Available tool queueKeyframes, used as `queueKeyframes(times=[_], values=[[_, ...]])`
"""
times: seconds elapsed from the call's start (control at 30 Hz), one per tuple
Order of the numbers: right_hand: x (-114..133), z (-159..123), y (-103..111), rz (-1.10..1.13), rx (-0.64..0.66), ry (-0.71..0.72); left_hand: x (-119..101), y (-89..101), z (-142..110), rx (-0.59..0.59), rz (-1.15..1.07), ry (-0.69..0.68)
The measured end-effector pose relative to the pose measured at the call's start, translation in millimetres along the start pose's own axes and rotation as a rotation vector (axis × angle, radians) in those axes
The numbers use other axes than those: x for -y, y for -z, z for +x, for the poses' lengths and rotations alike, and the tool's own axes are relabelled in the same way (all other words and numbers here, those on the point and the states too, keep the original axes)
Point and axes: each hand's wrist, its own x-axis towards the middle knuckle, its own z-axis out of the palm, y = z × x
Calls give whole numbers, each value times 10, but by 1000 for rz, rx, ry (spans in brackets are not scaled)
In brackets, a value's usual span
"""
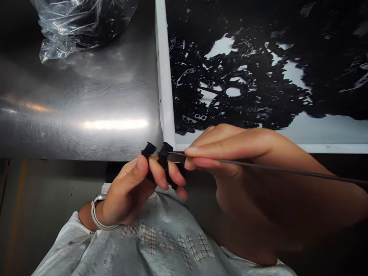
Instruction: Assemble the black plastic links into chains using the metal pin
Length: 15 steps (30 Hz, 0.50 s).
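Note:
My left hand (135, 191) is closed around two small black plastic parts (161, 159), held upright between thumb and fingers just below the table's front edge. My right hand (253, 172) pinches a thin dark metal rod (287, 169) between thumb and forefinger. The rod runs off to the right, and its tip meets the right-hand black part. A white band sits on my left wrist (97, 220).
A white tray (165, 88) on the right holds a big heap of small black plastic parts (235, 80). A brushed steel table top (86, 107) lies to the left, with a clear plastic bag (83, 23) of black parts at its far side.

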Motion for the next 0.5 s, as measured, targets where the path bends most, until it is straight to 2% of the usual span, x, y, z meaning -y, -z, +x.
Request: queueKeyframes(times=[0.07, 0.23, 0.37, 0.5], values=[[35, -7, 30, -25, 46, -25, -4, -1, -3, -14, 20, -4], [17, 18, 0, -69, -61, 123, -19, -5, -10, -16, 5, -2], [-34, 48, -52, -191, -86, 135, -24, 9, -18, 24, -61, -8], [-83, 57, -81, -128, -103, 185, -33, 16, -27, 45, -79, -5]])
